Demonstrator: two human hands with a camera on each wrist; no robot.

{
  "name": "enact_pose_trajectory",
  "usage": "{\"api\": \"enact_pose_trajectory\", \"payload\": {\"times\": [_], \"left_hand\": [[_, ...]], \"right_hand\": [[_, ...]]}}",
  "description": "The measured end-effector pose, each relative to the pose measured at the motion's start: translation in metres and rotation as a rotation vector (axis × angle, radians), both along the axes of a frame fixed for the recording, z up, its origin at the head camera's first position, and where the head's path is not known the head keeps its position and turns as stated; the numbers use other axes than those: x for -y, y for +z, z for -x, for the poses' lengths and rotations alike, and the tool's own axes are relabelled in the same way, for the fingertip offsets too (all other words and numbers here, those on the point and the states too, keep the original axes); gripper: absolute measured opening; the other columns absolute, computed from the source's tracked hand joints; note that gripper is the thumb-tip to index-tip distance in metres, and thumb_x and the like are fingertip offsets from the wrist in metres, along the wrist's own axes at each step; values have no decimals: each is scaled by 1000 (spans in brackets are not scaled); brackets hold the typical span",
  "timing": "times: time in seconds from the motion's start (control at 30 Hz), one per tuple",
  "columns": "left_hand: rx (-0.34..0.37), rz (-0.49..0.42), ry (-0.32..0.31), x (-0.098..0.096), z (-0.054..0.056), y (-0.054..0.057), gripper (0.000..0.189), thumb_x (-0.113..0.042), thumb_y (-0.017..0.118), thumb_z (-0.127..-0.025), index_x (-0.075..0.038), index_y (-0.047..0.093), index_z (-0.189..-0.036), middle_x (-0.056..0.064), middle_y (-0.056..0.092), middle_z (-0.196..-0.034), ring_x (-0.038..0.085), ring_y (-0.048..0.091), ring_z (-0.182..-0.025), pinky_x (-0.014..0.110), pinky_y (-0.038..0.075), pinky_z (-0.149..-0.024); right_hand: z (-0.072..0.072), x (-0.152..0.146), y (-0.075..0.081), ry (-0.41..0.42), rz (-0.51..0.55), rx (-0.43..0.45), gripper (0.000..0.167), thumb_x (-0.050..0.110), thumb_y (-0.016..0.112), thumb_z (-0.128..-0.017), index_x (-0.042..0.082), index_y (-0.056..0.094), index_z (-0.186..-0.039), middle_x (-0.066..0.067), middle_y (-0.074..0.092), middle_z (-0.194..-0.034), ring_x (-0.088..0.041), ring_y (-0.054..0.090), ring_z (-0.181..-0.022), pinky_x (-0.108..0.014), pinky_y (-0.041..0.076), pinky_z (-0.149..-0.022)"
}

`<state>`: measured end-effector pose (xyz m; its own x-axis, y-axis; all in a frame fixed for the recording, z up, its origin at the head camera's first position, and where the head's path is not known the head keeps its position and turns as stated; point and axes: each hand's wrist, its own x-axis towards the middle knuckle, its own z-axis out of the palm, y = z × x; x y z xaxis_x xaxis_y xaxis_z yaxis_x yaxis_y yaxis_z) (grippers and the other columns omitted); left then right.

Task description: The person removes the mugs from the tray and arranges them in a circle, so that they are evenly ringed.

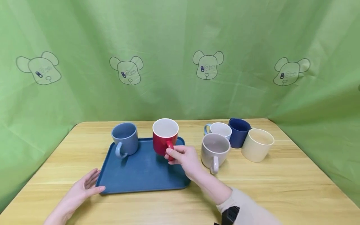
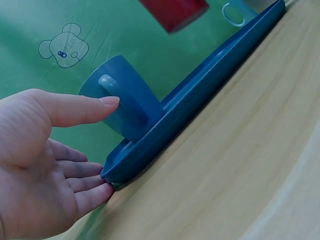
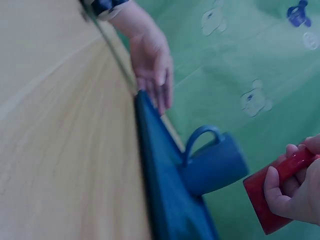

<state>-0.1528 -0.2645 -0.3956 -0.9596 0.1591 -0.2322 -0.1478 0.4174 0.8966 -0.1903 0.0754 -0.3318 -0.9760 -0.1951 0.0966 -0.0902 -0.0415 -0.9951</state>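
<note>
My right hand (image 1: 187, 161) grips the handle of a red mug (image 1: 163, 145) with a white inside. In the left wrist view the red mug (image 2: 175, 12) hangs above the blue tray (image 2: 165, 117), apart from it. A blue-grey mug (image 1: 129, 142) stands upright at the back left of the tray (image 1: 140, 178), its handle toward me. My left hand (image 1: 81, 190) is at the tray's front left corner, fingers loosely extended, fingertips touching or nearly touching the edge. In the right wrist view my right hand (image 3: 300, 195) curls round the red handle.
Right of the tray stand a grey mug (image 1: 215, 150), a white mug with a light blue handle (image 1: 220, 128), a dark blue mug (image 1: 239, 132) and a cream mug (image 1: 257, 145), close together. The wooden table (image 1: 281, 187) is backed by a green curtain (image 1: 180, 93).
</note>
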Motion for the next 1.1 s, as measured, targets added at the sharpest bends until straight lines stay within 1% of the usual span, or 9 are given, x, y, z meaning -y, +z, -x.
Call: {"api": "enact_pose_trajectory", "payload": {"times": [0.17,0.3,0.37,0.43,0.53,0.63,0.8,0.93,1.1], "left_hand": [[-10,1,-9,0,1,-1,90,-20,65,-87,11,1,-143,30,12,-148,44,16,-135,43,24,-106],[-15,3,-8,0,1,-1,90,-19,65,-87,11,1,-143,29,12,-149,43,16,-135,40,25,-106],[-15,2,-9,0,1,-1,90,-19,65,-87,11,1,-143,30,12,-149,43,16,-135,40,25,-106],[-15,1,-10,-1,2,-1,90,-19,65,-87,11,1,-143,30,12,-149,43,16,-135,40,25,-106],[-12,-1,-16,-1,2,-2,90,-19,64,-88,11,0,-143,30,11,-148,44,16,-135,38,27,-106],[-12,0,-17,0,2,-3,90,-19,64,-88,11,0,-143,30,11,-149,44,16,-135,35,28,-105],[-11,18,-28,3,1,-4,90,-22,63,-89,11,-1,-143,30,12,-148,43,17,-134,37,29,-106],[-8,23,-34,4,1,-3,92,-24,64,-88,10,-1,-143,30,12,-148,43,17,-134,40,28,-106],[1,14,-27,4,0,-2,92,-24,64,-88,10,-1,-144,30,12,-149,43,17,-135,42,25,-106]], "right_hand": [[-15,-22,22,16,41,-5,32,4,60,-88,-22,56,-106,-8,67,-76,-15,64,-71,-32,58,-72],[-25,-42,35,36,96,-45,30,0,58,-89,-26,54,-104,-7,67,-74,-15,65,-71,-31,58,-71],[-31,-52,40,40,110,-66,21,-1,58,-89,-18,63,-99,-5,68,-74,-14,65,-72,-29,58,-72],[-36,-64,44,37,112,-100,14,-1,58,-89,-5,71,-93,-4,69,-74,-14,66,-72,-30,58,-72],[-43,-81,48,32,115,-159,24,-2,56,-89,13,75,-85,-3,70,-75,-14,67,-73,-29,58,-72],[-49,-100,49,29,118,-225,29,-4,54,-90,14,75,-87,-3,71,-78,-14,67,-76,-29,58,-72],[-59,-134,44,8,159,-289,31,-10,48,-91,7,74,-93,-8,71,-83,-16,68,-79,-30,58,-72],[-68,-159,39,-47,187,-307,32,-14,45,-90,1,72,-96,-12,71,-83,-19,69,-78,-32,58,-69],[-78,-190,29,-89,222,-290,34,-15,41,-91,-1,71,-100,-14,71,-84,-21,69,-80,-32,58,-72]]}}
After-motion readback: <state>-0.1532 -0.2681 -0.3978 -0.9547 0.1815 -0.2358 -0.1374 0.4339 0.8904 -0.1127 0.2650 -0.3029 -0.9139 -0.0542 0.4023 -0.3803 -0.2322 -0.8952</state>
